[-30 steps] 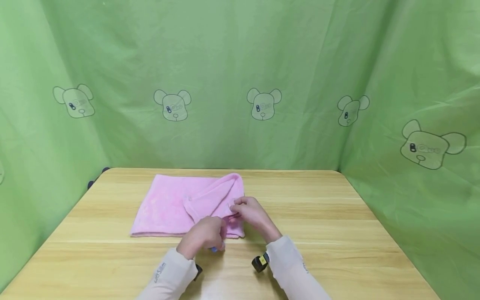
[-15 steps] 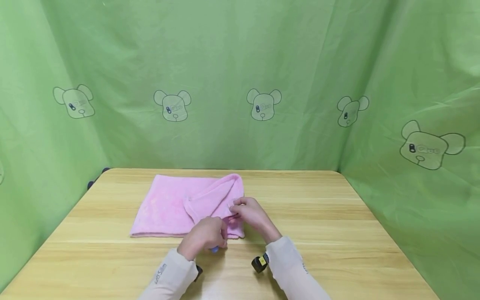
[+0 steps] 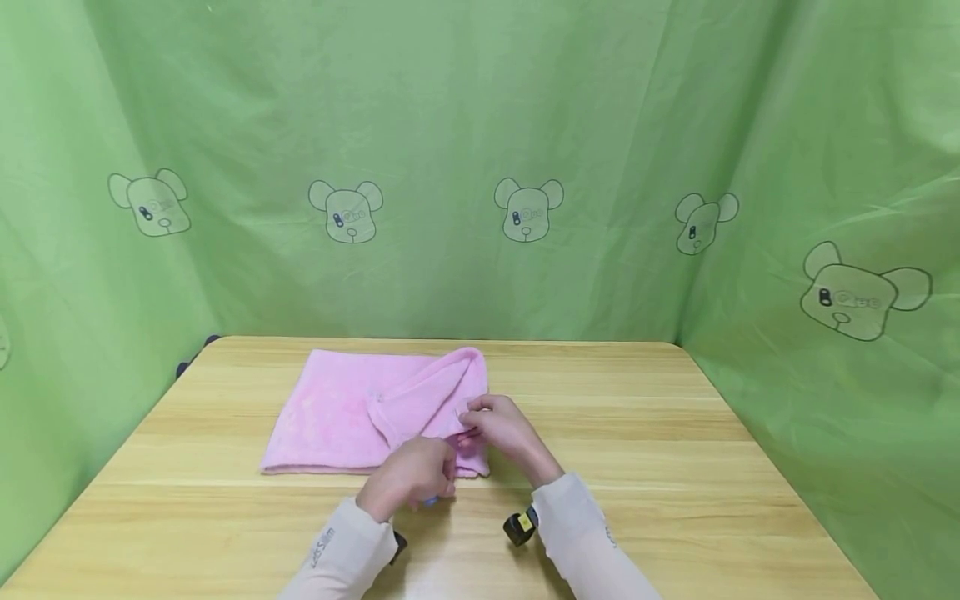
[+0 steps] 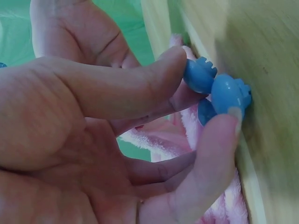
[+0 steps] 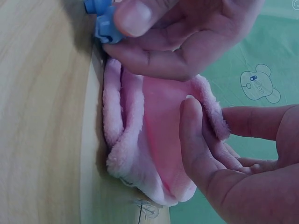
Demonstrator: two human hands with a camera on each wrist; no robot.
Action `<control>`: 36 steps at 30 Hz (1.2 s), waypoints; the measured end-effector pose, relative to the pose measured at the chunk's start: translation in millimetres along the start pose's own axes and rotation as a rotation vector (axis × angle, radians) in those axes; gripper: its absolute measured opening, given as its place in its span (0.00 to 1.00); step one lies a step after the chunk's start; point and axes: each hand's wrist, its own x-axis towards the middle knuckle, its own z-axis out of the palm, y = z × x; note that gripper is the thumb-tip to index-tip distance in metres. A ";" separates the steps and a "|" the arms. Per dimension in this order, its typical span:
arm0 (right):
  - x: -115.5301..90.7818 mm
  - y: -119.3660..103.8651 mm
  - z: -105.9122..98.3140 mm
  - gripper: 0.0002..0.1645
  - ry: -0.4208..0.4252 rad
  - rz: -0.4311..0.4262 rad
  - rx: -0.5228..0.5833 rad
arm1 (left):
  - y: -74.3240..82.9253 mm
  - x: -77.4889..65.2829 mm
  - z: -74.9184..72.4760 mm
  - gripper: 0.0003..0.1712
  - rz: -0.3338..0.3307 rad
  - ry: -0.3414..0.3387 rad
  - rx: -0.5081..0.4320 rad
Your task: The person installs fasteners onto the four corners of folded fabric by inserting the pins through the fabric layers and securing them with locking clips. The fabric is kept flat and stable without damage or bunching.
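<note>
A pink fleece cloth (image 3: 337,408) lies folded on the table, with a flap turned up at its right side. My right hand (image 3: 504,425) pinches the fuzzy edge of this flap and lifts it. In the right wrist view, the cloth (image 5: 135,161) gapes into layers beneath that edge. Just in front of the cloth, my left hand (image 3: 414,473) holds a small blue plastic clip (image 4: 226,95) between thumb and fingertip. Toothed ends and rounded grips show on the clip. From the head, only a bit of the clip shows below the left fingers.
The wooden table (image 3: 637,467) stretches to both sides. Green curtains (image 3: 435,100) with bear-head prints stand behind it and at the left and right. A black wrist camera (image 3: 519,527) hangs beneath the right forearm, near the tabletop.
The left hand has shifted its fingers slightly around the blue clip. The right hand and the pink cloth have stayed where they were.
</note>
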 end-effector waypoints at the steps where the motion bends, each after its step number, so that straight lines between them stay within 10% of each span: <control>1: 1.6 2.3 -0.5 0.10 0.002 -0.001 0.003 | -0.2 0.0 -0.5 0.12 -0.002 -0.005 -0.004; 21: -7.3 -8.4 0.8 0.13 -0.011 -0.022 -0.017 | -8.8 1.8 -14.9 0.07 0.034 0.000 -0.018; 36: 5.7 7.5 -0.9 0.10 -0.020 -0.010 -0.012 | -21.7 21.7 -27.1 0.10 0.088 0.460 -0.253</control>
